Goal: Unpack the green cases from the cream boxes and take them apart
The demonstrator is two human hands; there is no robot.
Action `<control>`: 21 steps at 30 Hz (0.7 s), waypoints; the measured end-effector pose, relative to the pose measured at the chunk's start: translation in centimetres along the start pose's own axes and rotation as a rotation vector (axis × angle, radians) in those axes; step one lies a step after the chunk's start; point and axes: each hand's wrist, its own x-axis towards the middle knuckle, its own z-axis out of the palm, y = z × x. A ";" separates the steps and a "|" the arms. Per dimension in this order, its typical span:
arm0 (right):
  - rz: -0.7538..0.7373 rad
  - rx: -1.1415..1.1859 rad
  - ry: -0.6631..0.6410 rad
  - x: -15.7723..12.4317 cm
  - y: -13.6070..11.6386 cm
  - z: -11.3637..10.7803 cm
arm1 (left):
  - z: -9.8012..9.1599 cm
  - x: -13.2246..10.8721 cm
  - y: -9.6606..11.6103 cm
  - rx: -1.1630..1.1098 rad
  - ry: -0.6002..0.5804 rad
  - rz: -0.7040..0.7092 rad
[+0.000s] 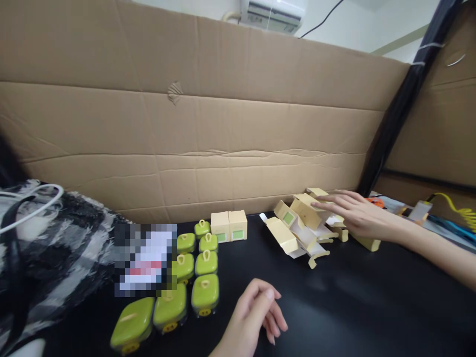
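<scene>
My right hand [347,213] reaches over a pile of unfolded, cream-coloured small cardboard boxes [282,235] at the right of the black table. Its fingers are stretched out over the pile, and whether they touch the cardboard I cannot tell. My left hand [256,312] is at the near middle of the table, loosely curled, with nothing visible in it. To its left stand several small green lidded containers [206,292] with yellow loops on top. Two closed cream boxes [238,225] with green labels stand side by side behind them.
A tall cardboard wall [241,129] closes off the back. Black-and-white frayed fabric [74,253] and a white cable [55,191] lie at the left, beside a pixelated patch. A coiled yellow cord [455,206] and other items sit at the far right of the black table [353,307].
</scene>
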 end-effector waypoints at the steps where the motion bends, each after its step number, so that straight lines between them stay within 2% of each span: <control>1: 0.024 0.021 0.027 0.9 -0.5 -0.4 | 0.0 0.1 -0.1 0.012 0.001 0.003; 3: 0.062 0.080 0.070 3.7 -2.1 -0.5 | 0.1 0.0 0.0 0.048 0.000 0.012; 5: 0.059 0.164 0.061 7.6 -4.6 0.4 | 0.2 -0.3 0.5 0.102 -0.015 0.012; 9: 0.017 0.315 -0.077 15.4 -9.5 3.9 | 0.7 -1.1 1.5 0.204 -0.052 0.010; 12: 0.045 0.393 -0.154 18.1 -11.3 5.6 | 0.8 -1.8 1.3 0.245 -0.060 0.048; 13: 0.065 0.416 -0.161 18.2 -11.6 5.6 | 0.6 -2.0 1.1 0.289 -0.049 0.099; 15: 0.104 0.464 -0.158 17.0 -11.9 4.9 | 0.3 -2.3 0.5 0.456 -0.003 0.292; 18: 0.137 0.537 -0.164 13.0 -12.7 2.3 | -0.3 -2.6 0.1 0.762 0.084 0.665; 21: 0.135 0.585 -0.224 8.7 -14.0 -0.4 | -0.8 -2.6 0.9 0.917 0.151 0.835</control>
